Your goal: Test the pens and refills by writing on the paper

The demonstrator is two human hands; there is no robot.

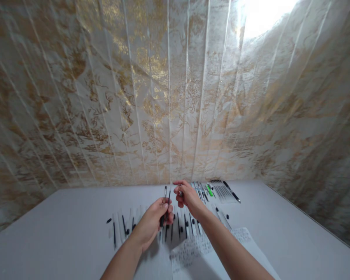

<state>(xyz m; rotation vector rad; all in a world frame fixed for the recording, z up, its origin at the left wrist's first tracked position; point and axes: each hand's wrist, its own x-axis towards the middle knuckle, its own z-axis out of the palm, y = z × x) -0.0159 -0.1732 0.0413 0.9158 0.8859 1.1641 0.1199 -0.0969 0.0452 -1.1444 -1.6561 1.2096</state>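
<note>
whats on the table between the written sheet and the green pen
Head view: loose pen barrels and black caps lie between the sheet and green pen.

We see a blown-out white patch (262,13) high above the far right corner of the tabletop (46,233). Daylight pours from it and washes out all detail around it. The wall (105,97) above the tabletop is brightly lit, its gold print glinting in streaks and dimming toward both sides. The tabletop reads a soft bluish grey, with a faint shadow on the paper (192,252) at its near edge. Wide-lens bending curves the wall's seams. The pens (175,229) at the tabletop's middle look slightly soft.
</note>
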